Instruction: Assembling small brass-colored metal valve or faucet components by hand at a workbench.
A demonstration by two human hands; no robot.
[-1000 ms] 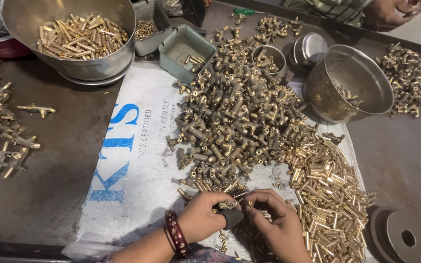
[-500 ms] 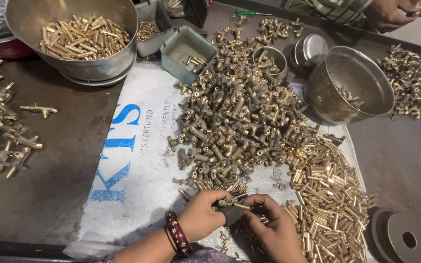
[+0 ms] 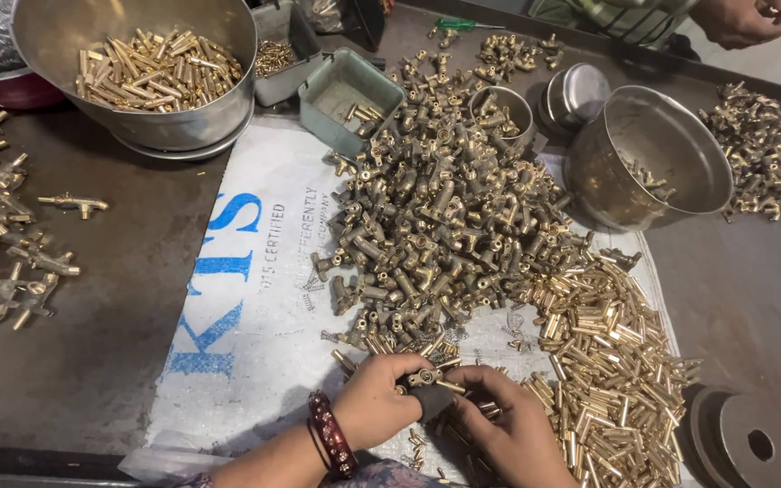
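Barely shifted since earlier, two hands — left hand (image 3: 374, 400), right hand (image 3: 510, 425) — fingers pinched shut on one brass fitting (image 3: 427, 377).

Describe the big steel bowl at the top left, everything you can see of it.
The big steel bowl is round, of dull grey metal with a thin rolled rim, and stands upright at the far left of the dark table. It holds a heap of short brass rods that fills only its bottom. Its base meets the white printed sack. No hand touches it.
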